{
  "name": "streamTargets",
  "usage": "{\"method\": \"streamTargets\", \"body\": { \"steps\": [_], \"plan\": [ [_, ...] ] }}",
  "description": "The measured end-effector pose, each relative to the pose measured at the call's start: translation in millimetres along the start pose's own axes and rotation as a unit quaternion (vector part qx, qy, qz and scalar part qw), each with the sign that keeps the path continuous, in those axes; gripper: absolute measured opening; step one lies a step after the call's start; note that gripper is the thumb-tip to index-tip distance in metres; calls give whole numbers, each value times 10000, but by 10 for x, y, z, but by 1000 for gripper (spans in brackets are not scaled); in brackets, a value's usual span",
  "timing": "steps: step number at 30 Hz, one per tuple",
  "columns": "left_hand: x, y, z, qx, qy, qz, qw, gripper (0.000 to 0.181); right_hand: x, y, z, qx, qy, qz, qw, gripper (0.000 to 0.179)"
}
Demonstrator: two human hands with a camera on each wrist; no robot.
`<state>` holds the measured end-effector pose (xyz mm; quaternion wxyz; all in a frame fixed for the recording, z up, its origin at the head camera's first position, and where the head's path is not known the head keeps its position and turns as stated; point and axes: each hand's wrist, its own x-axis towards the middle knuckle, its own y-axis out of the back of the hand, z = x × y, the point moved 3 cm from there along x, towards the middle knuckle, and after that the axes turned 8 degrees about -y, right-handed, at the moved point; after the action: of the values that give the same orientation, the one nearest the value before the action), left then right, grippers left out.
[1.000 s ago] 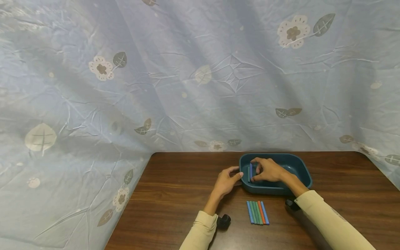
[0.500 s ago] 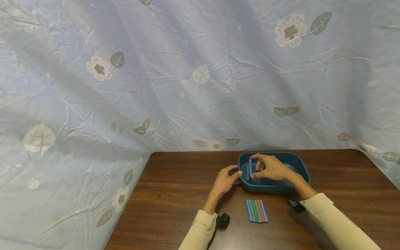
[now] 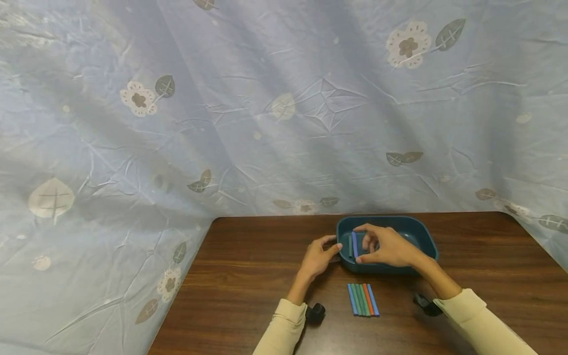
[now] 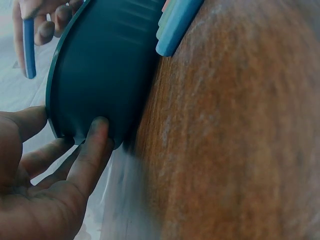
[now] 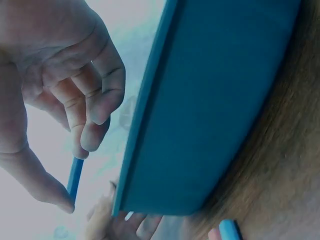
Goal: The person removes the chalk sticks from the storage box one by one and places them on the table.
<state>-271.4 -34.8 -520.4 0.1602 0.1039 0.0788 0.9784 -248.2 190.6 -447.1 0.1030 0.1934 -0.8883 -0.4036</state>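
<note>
A slim blue stick (image 3: pixel 354 244), chalk-like, spans the gap between thumb and fingertip of my right hand (image 3: pixel 389 246). The hand pinches it by its two ends over the left part of the dark teal tray (image 3: pixel 429 237). Just left of it, a dark green stick (image 3: pixel 350 245) lies inside the tray. My left hand (image 3: pixel 317 257) grips the tray's left end, thumb at the rim and fingers against the outer wall. In the left wrist view, its fingers (image 4: pixel 89 155) press that wall. A row of blue, green and orange sticks (image 3: pixel 363 300) lies in front of the tray.
The tray stands near the back edge of a brown wooden table (image 3: pixel 248 276). Behind it hangs a pale flowered cloth (image 3: pixel 275 138). Black wrist cameras sit below the left sleeve (image 3: pixel 315 314) and right sleeve (image 3: pixel 463 305).
My right hand has raised the blue stick a little and then lowered it again, still beside the green one. My left hand has stayed at the tray's end.
</note>
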Motion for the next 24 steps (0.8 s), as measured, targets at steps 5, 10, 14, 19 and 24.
{"method": "streamTargets", "body": {
  "steps": [5,10,14,19,24],
  "plan": [
    [8,3,1,200,-70,52,9998,49,-113,9,-75,-92,79,17,9999,85],
    [3,10,31,545,-131,87,9984,49,-217,13,-115,-70,204,46,9998,83],
    [-9,15,49,857,-159,117,9961,48,-298,3,-126,-28,318,53,9995,82],
    [-14,16,45,1100,-183,165,9936,47,-401,-23,-113,17,391,52,9992,79],
    [-11,14,36,1041,-158,160,9943,46,-507,-52,-109,124,384,-27,9992,77]
  ]
}}
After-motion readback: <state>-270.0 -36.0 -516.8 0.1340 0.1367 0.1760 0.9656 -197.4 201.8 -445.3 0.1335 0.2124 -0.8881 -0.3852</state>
